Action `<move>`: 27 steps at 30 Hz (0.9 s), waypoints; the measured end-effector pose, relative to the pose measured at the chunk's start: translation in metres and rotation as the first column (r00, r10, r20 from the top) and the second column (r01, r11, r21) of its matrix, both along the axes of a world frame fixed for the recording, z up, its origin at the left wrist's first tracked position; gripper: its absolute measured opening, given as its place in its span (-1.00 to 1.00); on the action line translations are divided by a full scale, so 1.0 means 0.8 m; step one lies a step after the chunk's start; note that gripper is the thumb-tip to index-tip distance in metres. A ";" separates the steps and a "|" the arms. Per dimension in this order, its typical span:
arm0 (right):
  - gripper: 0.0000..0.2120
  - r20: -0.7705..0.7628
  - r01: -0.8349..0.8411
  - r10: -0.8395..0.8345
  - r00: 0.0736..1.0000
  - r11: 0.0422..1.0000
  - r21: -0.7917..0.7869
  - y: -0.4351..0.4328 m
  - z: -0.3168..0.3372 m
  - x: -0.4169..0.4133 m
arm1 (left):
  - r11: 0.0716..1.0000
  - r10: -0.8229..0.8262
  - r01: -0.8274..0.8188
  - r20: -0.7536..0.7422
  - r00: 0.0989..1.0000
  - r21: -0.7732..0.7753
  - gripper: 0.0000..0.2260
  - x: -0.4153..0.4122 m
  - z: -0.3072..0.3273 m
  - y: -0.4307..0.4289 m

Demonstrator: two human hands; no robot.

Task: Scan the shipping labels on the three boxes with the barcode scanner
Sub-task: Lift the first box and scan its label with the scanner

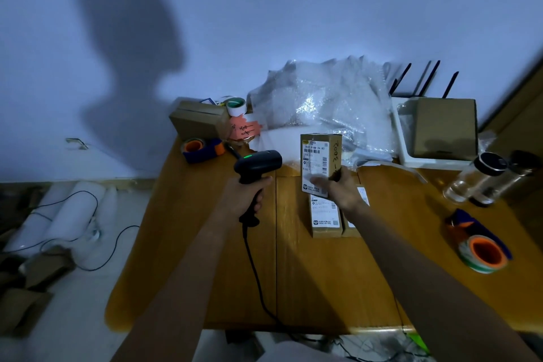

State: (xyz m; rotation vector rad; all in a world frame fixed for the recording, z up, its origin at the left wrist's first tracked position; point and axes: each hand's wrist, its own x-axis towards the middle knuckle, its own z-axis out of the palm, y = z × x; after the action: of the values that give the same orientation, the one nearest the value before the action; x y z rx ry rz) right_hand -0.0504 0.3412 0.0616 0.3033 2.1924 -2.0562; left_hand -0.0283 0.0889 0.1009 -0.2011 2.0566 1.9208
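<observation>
Now my left hand (246, 197) grips the scanner (258, 162), green light on, beside the box (321, 164) my right hand (340, 189) holds upright above the tabletop (205, 258). Next, I'd aim at its label (316, 156).

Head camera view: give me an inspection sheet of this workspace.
Surface: wooden table, dimly lit.
Job's things: held box raised upright, label facing camera; two labelled boxes flat beneath it; barcode scanner, green light on.
Clutter: bubble wrap, tape dispensers, tape roll, jars, white tray holding a carton.
Grippers: left hand grips scanner; right hand holds box.
Cables: scanner cable trails off the near edge.
Surroundings: white wall, floor cartons.
</observation>
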 end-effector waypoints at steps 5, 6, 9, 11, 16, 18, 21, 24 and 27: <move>-0.32 0.041 -0.004 0.005 0.999 1.000 -0.009 0.000 -0.014 -0.002 | 0.999 0.007 -0.007 0.007 1.000 0.032 -0.81 0.005 -0.002 -0.003; -0.35 0.055 -0.005 0.006 0.998 1.000 -0.017 -0.001 -0.014 -0.002 | 0.999 0.011 -0.012 0.011 1.000 0.035 -0.82 0.006 -0.003 -0.004; -0.54 0.116 -0.036 0.037 0.993 0.999 -0.012 -0.006 -0.018 0.000 | 0.999 0.032 -0.033 0.033 0.999 0.039 -0.81 0.010 -0.004 -0.006; -0.56 0.167 -0.044 0.046 0.985 0.999 -0.017 -0.011 -0.022 0.003 | 0.998 0.043 -0.045 0.046 0.998 0.039 -0.81 0.012 -0.006 -0.009; -0.67 0.274 -0.087 0.102 0.956 0.994 -0.068 -0.025 -0.045 0.008 | 0.994 0.103 -0.106 0.080 0.992 0.031 -0.79 0.018 -0.015 -0.020; -0.63 0.291 -0.109 0.131 0.948 0.990 -0.089 -0.031 -0.055 0.011 | 0.991 0.132 -0.135 0.096 0.987 0.023 -0.77 0.021 -0.017 -0.026; -0.60 0.328 -0.118 0.152 0.932 0.986 -0.121 -0.044 -0.072 0.016 | 0.987 0.157 -0.160 0.098 0.983 0.020 -0.74 0.024 -0.022 -0.034; -0.54 0.376 -0.127 0.170 0.911 0.982 -0.136 -0.059 -0.091 0.019 | 0.981 0.192 -0.195 0.107 0.975 0.016 -0.74 0.027 -0.027 -0.043; -0.43 0.420 -0.089 0.153 0.895 0.982 -0.169 -0.075 -0.102 0.026 | 0.979 0.199 -0.203 0.133 0.971 0.020 -0.73 0.032 -0.032 -0.051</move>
State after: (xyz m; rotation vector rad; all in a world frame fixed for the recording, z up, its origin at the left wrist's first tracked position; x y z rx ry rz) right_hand -0.0295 0.2816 -0.0200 0.5337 1.7441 -1.8513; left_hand -0.0029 0.0480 0.0753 -0.5317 1.9822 1.9971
